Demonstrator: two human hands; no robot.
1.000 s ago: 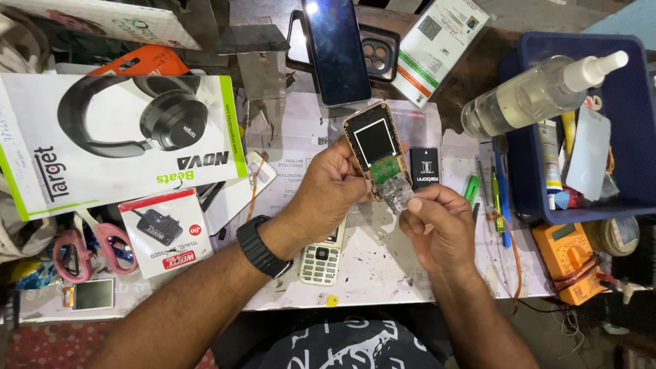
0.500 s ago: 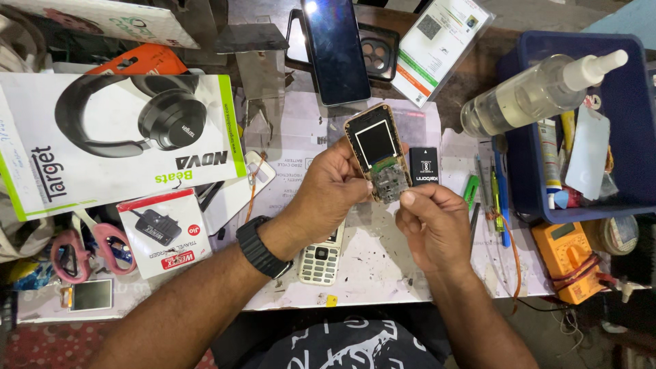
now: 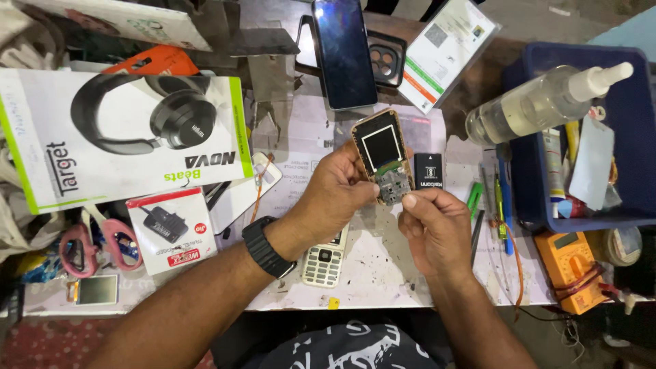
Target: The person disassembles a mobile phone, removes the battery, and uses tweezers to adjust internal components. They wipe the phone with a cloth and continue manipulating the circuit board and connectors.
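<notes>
Left hand (image 3: 338, 191) clamped around the side of an opened keypad phone (image 3: 381, 156) with its screen and bare circuit board facing up, right hand (image 3: 434, 225) pinching the phone's lower end, both hands together above the worktable (image 3: 383, 273). Just right of the phone, a black battery (image 3: 428, 170); below the left hand, a white keypad phone (image 3: 324, 258). Farther from the opened phone: headphone box (image 3: 123, 137) to the left, dark smartphone (image 3: 344, 51) above, blue tray (image 3: 625, 130) with spray bottle (image 3: 540, 102) to the right, orange multimeter (image 3: 572, 266) lower right.

Bare forearms, black wristwatch (image 3: 263, 247) on the left wrist, dark shirt with white print (image 3: 342, 350)
</notes>
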